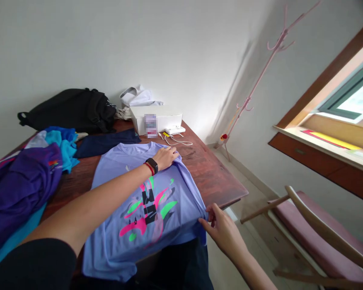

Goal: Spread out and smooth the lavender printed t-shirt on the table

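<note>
Left grip [165, 157] lies open on a lavender T-shirt [145, 213] atop the counter [218, 173]; right grip [220, 229] pinches its lower-right edge.

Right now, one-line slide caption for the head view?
Head view: left hand resting on and right hand gripping the edge of a lilac printed T-shirt on a wooden table.

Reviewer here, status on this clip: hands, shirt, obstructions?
Left hand flat on lavender printed T-shirt; right hand pinching its edge. Purple garment and navy cloth lie beside it.
</note>
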A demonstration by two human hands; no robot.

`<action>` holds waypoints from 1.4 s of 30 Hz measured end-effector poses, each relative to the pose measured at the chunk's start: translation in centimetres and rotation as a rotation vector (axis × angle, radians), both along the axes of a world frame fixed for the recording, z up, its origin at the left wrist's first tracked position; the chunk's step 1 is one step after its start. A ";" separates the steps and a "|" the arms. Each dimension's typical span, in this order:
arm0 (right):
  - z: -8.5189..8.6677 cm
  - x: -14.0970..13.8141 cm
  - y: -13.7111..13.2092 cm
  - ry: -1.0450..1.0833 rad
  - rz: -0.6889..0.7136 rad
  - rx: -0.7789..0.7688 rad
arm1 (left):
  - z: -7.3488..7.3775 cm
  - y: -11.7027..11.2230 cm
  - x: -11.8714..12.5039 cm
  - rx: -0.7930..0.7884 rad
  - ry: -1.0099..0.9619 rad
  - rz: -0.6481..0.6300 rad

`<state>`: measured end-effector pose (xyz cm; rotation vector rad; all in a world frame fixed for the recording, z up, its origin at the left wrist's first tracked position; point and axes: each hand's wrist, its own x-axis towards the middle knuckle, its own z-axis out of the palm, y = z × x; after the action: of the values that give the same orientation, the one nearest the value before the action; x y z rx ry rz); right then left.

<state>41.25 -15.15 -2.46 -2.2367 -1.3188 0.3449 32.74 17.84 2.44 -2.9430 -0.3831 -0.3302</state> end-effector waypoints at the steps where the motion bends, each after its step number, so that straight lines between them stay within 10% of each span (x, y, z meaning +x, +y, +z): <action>1: -0.1 -0.2 0.0 0.004 -0.014 0.022 | 0.3 0.2 0.5 0.004 -0.008 0.030; 17: -6.1 -0.6 -2.4 0.152 -0.142 0.002 | 0.9 2.0 -1.6 0.012 0.233 0.400; 25: -5.8 -0.8 -2.8 0.080 -0.117 -0.046 | 1.8 -4.9 1.7 -0.050 0.236 -0.351; 34: -5.4 -4.1 -5.3 -0.105 0.012 0.306 | 1.6 -3.6 1.5 0.024 0.201 -0.364; 42: -5.8 -6.4 -3.2 -0.079 0.239 0.167 | 2.3 -1.6 -0.4 0.048 0.255 -0.325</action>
<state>34.83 -18.34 -8.29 -1.9775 -1.6003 0.2230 32.37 16.26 4.78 -2.9430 0.1360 0.0035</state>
